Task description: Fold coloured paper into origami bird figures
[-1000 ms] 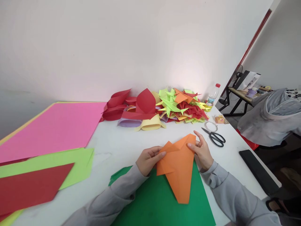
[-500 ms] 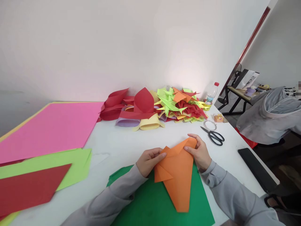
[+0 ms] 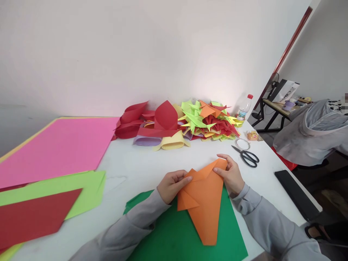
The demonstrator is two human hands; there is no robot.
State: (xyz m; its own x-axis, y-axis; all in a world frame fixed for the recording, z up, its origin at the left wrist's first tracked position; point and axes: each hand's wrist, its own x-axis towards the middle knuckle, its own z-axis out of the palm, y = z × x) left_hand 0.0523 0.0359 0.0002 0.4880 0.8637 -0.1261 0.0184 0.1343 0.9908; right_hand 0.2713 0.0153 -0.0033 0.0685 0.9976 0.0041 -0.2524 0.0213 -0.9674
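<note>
Between my hands is a folded orange paper [image 3: 208, 203], its wide folded edge at the top and its narrow end pointing down towards me. My left hand [image 3: 173, 185] is closed on the upper left corner, thumb on the front face. The upper right corner is pinched by my right hand [image 3: 230, 174], with the thumb in front and the other fingers partly hidden behind. A small folded flap sticks out at the paper's left side below my left hand. Beneath it all lies a green sheet [image 3: 174, 235], partly covered by my left forearm.
Pink [image 3: 73, 145], light green [image 3: 89, 195] and red sheets [image 3: 40, 221] lie at the left. Along the wall are red paper shapes [image 3: 165, 117] and a pile of folded papers [image 3: 201, 116]. Scissors [image 3: 248, 158], tape [image 3: 243, 144] and a bottle [image 3: 244, 108] sit right; another person [image 3: 307, 134] is beyond.
The lower end of the orange paper has shifted very slightly to the left. Both hands keep the same hold on it.
</note>
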